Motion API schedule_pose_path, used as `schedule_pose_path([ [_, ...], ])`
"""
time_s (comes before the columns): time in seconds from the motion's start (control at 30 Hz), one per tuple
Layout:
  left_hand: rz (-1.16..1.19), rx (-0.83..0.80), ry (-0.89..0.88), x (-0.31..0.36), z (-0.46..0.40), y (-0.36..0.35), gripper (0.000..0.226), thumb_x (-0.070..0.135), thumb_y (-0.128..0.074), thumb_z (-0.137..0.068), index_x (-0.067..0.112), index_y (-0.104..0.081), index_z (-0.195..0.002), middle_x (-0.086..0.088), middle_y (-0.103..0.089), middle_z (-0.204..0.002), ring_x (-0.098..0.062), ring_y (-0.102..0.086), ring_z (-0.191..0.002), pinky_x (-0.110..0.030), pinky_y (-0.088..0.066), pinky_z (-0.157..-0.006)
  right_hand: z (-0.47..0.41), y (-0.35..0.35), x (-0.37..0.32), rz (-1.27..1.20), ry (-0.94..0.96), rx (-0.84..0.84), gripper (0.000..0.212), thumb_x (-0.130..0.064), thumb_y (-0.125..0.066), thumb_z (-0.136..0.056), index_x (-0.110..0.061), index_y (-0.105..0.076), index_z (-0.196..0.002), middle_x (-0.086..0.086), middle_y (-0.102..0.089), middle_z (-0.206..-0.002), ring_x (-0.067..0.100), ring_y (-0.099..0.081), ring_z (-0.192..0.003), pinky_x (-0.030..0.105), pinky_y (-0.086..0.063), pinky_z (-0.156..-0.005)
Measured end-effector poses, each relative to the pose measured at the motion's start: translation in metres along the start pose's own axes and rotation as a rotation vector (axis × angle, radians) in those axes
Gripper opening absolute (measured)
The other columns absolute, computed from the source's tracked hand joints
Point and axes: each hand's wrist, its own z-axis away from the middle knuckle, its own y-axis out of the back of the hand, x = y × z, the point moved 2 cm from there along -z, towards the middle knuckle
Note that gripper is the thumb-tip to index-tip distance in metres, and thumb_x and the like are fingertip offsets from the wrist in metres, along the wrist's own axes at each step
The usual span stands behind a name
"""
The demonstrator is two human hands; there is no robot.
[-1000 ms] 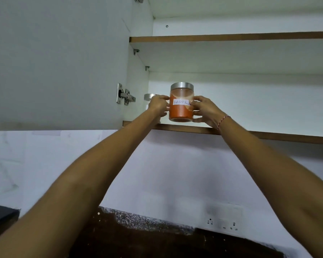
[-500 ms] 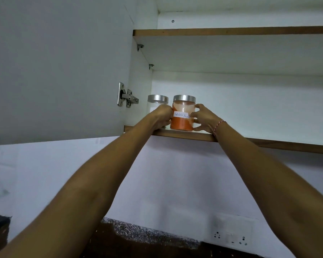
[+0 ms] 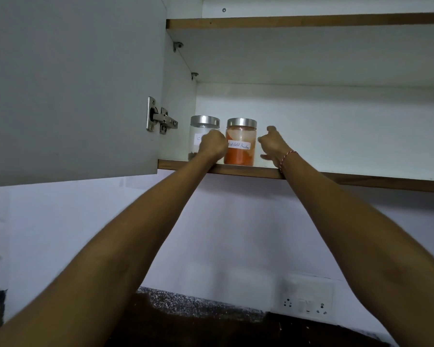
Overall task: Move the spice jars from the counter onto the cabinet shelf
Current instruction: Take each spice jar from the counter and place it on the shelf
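The glass jar of orange chilli powder with a steel lid (image 3: 240,144), airborne a second ago, now stands at frame centre on the brown-edged cabinet shelf (image 3: 311,177). The right hand (image 3: 273,145) has let go, fingers loosely curled; the left hand (image 3: 213,146) stays curled against it, grip unclear. Placement looks done.

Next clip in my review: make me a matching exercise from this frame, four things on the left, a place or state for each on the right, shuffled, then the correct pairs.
Things
1. orange powder jar
2. nearly empty clear jar
3. right hand
4. door hinge

Places or states
A. at the left end of the lower shelf, partly hidden by the left hand
B. just right of the orange jar, apart from it
C. on the inside of the open cabinet door
D. upright on the lower shelf between the two hands, paper label facing out

Pairs: 1-D, 2-A, 3-B, 4-C
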Motion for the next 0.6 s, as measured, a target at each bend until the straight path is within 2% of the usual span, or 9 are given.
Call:
schedule_pose_path([
  [0.07, -0.007, 0.218, -0.096, 0.0, 0.011, 0.004, 0.022, 0.007, -0.046, -0.093, 0.001, -0.066, -0.1, -0.015, -0.066, -0.099, -0.027, -0.063, -0.091, -0.036, -0.054, -0.082, 0.007, 0.009, -0.001, -0.052, 0.067, 0.161, 0.052, 0.0, -0.034, -0.092, -0.009, -0.028, -0.143, 0.017, -0.044, -0.132, 0.021, -0.047, -0.098, 0.039, -0.048, -0.096],
  [0.13, 0.05, 0.31, -0.18, 0.001, 0.028, 0.005, 0.026, 0.006, -0.043, -0.093, 0.003, -0.065, -0.106, -0.015, -0.067, -0.106, -0.027, -0.063, -0.095, -0.033, -0.053, -0.081, 0.019, 0.018, -0.003, -0.131, 0.11, 0.25, 0.047, 0.002, -0.032, -0.091, -0.009, -0.039, -0.136, 0.015, -0.05, -0.121, 0.019, -0.05, -0.09, 0.04, -0.051, -0.093],
  [0.2, 0.075, 0.321, -0.25, 0.004, 0.048, 0.002, 0.032, 0.005, -0.038, -0.094, 0.006, -0.062, -0.115, -0.013, -0.065, -0.115, -0.025, -0.06, -0.103, -0.023, -0.045, -0.078, 0.038, 0.024, -0.004, -0.229, 0.135, 0.301, 0.043, 0.001, -0.032, -0.09, -0.01, -0.046, -0.129, 0.005, -0.053, -0.096, 0.014, -0.052, -0.076, 0.041, -0.053, -0.089],
  [0.27, 0.163, 0.314, -0.326, 0.013, 0.076, -0.007, 0.038, 0.001, -0.035, -0.092, 0.005, -0.057, -0.122, -0.013, -0.06, -0.124, -0.022, -0.056, -0.111, -0.014, -0.04, -0.082, 0.063, 0.033, -0.002, -0.326, 0.167, 0.354, 0.038, 0.0, -0.034, -0.091, -0.009, -0.052, -0.123, -0.004, -0.05, -0.081, 0.007, -0.05, -0.067, 0.037, -0.055, -0.085],
  [0.37, 0.316, 0.315, -0.411, 0.026, 0.13, -0.033, 0.039, -0.001, -0.035, -0.091, 0.002, -0.052, -0.126, -0.013, -0.056, -0.128, -0.022, -0.052, -0.118, -0.022, -0.041, -0.098, 0.114, 0.051, 0.01, -0.355, 0.255, 0.459, 0.029, -0.003, -0.04, -0.091, -0.008, -0.055, -0.115, -0.004, -0.055, -0.085, 0.006, -0.054, -0.074, 0.035, -0.053, -0.083],
  [0.43, 0.379, 0.251, -0.378, 0.028, 0.174, -0.064, 0.045, -0.004, -0.036, -0.087, 0.002, -0.049, -0.13, -0.012, -0.053, -0.133, -0.021, -0.049, -0.123, -0.026, -0.038, -0.104, 0.155, 0.063, 0.035, -0.327, 0.294, 0.519, 0.028, -0.001, -0.042, -0.09, -0.006, -0.054, -0.114, 0.004, -0.058, -0.099, 0.013, -0.056, -0.09, 0.033, -0.05, -0.087],
  [0.53, 0.409, 0.056, -0.25, 0.021, 0.252, -0.125, 0.049, -0.004, -0.037, -0.088, 0.006, -0.041, -0.136, -0.011, -0.044, -0.142, -0.021, -0.042, -0.131, -0.028, -0.033, -0.111, 0.225, 0.08, 0.09, -0.161, 0.29, 0.571, 0.028, 0.0, -0.046, -0.091, -0.002, -0.054, -0.117, 0.011, -0.06, -0.116, 0.016, -0.056, -0.106, 0.008, -0.044, -0.084],
  [0.6, 0.398, -0.119, -0.189, 0.012, 0.309, -0.166, 0.049, -0.004, -0.037, -0.091, 0.005, -0.036, -0.139, -0.012, -0.039, -0.147, -0.022, -0.037, -0.135, -0.036, -0.03, -0.114, 0.27, 0.094, 0.133, -0.044, 0.228, 0.549, 0.028, 0.0, -0.048, -0.091, -0.002, -0.053, -0.118, 0.012, -0.059, -0.121, 0.018, -0.055, -0.111, 0.004, -0.042, -0.083],
])
